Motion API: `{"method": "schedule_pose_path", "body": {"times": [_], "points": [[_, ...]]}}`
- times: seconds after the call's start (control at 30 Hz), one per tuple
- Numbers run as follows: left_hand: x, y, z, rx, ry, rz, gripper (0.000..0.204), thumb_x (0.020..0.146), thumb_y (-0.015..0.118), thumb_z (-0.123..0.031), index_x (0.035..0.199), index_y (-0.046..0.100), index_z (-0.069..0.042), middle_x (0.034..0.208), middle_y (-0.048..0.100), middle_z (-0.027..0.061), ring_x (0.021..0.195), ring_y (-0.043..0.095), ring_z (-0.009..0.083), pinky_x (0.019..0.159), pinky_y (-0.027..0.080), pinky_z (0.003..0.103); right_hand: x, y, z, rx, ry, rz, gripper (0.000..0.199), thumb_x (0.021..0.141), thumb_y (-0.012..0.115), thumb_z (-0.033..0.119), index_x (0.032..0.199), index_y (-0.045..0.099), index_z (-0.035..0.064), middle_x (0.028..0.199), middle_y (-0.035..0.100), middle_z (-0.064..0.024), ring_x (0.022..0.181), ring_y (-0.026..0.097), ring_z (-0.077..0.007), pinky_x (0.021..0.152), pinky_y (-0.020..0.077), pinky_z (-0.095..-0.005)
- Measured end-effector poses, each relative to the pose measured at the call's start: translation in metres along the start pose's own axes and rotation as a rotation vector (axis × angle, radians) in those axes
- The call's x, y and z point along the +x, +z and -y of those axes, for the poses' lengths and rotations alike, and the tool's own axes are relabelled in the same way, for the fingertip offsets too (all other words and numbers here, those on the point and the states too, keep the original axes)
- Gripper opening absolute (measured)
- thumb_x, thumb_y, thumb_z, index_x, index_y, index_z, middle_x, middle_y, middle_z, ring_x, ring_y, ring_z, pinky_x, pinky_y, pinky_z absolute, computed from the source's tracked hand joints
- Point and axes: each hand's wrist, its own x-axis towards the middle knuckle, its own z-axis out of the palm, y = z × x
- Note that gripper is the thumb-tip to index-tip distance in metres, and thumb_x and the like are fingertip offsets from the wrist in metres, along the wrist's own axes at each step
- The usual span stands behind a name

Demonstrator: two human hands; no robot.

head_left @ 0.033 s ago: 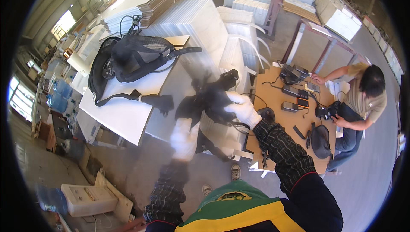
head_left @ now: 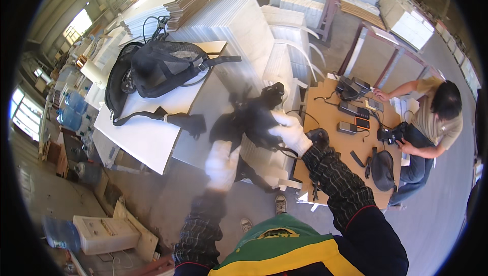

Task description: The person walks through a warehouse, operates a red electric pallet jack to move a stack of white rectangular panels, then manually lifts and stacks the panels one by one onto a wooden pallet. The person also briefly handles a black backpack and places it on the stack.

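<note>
Both of my hands wear white gloves. My right hand (head_left: 291, 131) is closed on the side of a black strapped bundle of gear (head_left: 258, 117), held up in front of me; motion blur hides its exact kind. Just below its left part, my left hand (head_left: 221, 166) is closed on the black strap (head_left: 223, 130) and looks smeared. A loose black strap end (head_left: 254, 175) hangs beneath, between the hands. To the left, a black mesh backpack-like harness (head_left: 165, 68) lies on a white board (head_left: 147, 141), with its wide strap (head_left: 185, 122) trailing toward the bundle.
On the right, a brown board table (head_left: 333, 167) carries several chargers, cables and a black pouch (head_left: 382, 169). A co-worker (head_left: 432, 113) sits there, holding a black device (head_left: 390, 134). Stacked white slabs (head_left: 239, 32) stand ahead. A beige box (head_left: 107, 234) and water bottle (head_left: 61, 234) lie lower left.
</note>
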Motion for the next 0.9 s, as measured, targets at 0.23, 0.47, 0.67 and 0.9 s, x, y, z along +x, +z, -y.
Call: {"method": "schedule_pose_path", "body": {"times": [0.23, 0.47, 0.67, 0.9], "points": [[0.003, 0.033, -0.008, 0.261, 0.121, 0.198, 0.019, 0.083, 0.076, -0.025, 0.090, 0.068, -0.010, 0.089, 0.062, 0.0073, 0.081, 0.066, 0.0288, 0.067, 0.054, 0.042, -0.044, 0.003, -0.052, -0.198, -0.031, -0.114, 0.059, 0.083, 0.066, 0.000, 0.141, 0.057, 0.0007, 0.133, 0.065, -0.0127, 0.121, 0.061, -0.0192, 0.103, 0.0467, -0.0303], [0.013, 0.055, -0.017, 0.421, 0.114, 0.495, 0.023, 0.085, 0.073, -0.033, 0.085, 0.068, -0.011, 0.089, 0.063, 0.0075, 0.084, 0.067, 0.0288, 0.071, 0.055, 0.044, -0.076, 0.016, -0.082, -0.556, 0.067, -0.221, 0.061, 0.083, 0.070, 0.015, 0.142, 0.057, 0.0075, 0.142, 0.058, -0.0168, 0.131, 0.056, -0.0318, 0.109, 0.0445, -0.0356], [0.020, 0.068, -0.016, 0.509, 0.005, 0.661, 0.028, 0.087, 0.070, -0.037, 0.090, 0.069, -0.010, 0.096, 0.064, 0.0109, 0.091, 0.067, 0.0309, 0.077, 0.054, 0.046, -0.083, 0.013, -0.081, -0.461, 0.187, -0.249, 0.063, 0.083, 0.070, 0.020, 0.143, 0.055, 0.0086, 0.143, 0.056, -0.0192, 0.134, 0.052, -0.0332, 0.111, 0.0430, -0.0367], [0.036, 0.035, -0.038, 0.352, -0.147, 0.747, 0.049, 0.084, 0.069, -0.052, 0.110, 0.070, -0.011, 0.106, 0.066, 0.0166, 0.099, 0.066, 0.0353, 0.085, 0.053, 0.046, -0.080, 0.010, -0.076, -0.791, 0.092, -0.107, 0.066, 0.082, 0.070, 0.021, 0.144, 0.052, 0.0090, 0.126, 0.063, -0.0173, 0.120, 0.058, -0.0362, 0.101, 0.0480, -0.0428]]}}
